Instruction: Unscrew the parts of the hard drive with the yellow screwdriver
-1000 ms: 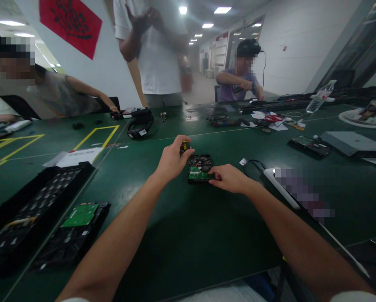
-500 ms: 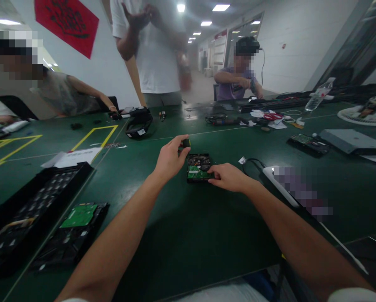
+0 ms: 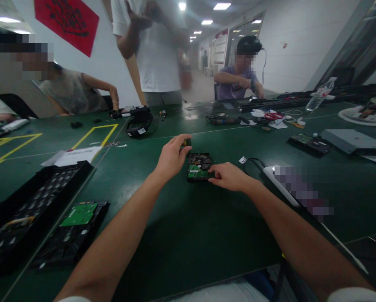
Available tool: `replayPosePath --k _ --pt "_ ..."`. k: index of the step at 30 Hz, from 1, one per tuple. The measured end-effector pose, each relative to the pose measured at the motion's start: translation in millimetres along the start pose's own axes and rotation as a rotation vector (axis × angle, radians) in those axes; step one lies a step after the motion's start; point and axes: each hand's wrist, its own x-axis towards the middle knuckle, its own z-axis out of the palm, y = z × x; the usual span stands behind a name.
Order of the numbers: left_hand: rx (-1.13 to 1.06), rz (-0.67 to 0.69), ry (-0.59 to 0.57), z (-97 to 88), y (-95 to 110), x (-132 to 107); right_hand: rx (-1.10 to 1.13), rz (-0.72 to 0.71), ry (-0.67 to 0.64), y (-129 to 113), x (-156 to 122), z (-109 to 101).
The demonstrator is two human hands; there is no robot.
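A hard drive (image 3: 198,170) with a green circuit board lies flat on the green table in front of me. My right hand (image 3: 224,175) pinches its right edge between thumb and fingers. Above the drive's back left corner, my left hand (image 3: 174,155) grips a small dark piece (image 3: 187,143) with a yellow patch, between thumb and fingertips, apart from the drive. What kind of piece it is stays too small and partly covered to tell.
A long black tray (image 3: 40,201) and a black frame with a green board (image 3: 79,214) lie left. A white strip-shaped device (image 3: 282,186) with a cable is right, and another hard drive (image 3: 309,144) beside a grey metal box (image 3: 353,141) farther off. Several people are across the table.
The small piece has turned in my left fingers, so its yellow part now shows. My right hand and the hard drive stay put. The person at far left has shifted rightward.
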Motion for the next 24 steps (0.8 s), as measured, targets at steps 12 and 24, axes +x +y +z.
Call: replayPosePath --k 12,24 --pt "-0.135 -0.123 0.03 4.7 -6.6 -0.9 0.003 0.003 -0.006 -2.0 0.9 -0.5" --pt "0.026 0.017 0.023 -1.4 0.2 -0.4 -0.002 -0.007 -0.003 1.0 0.9 1.0"
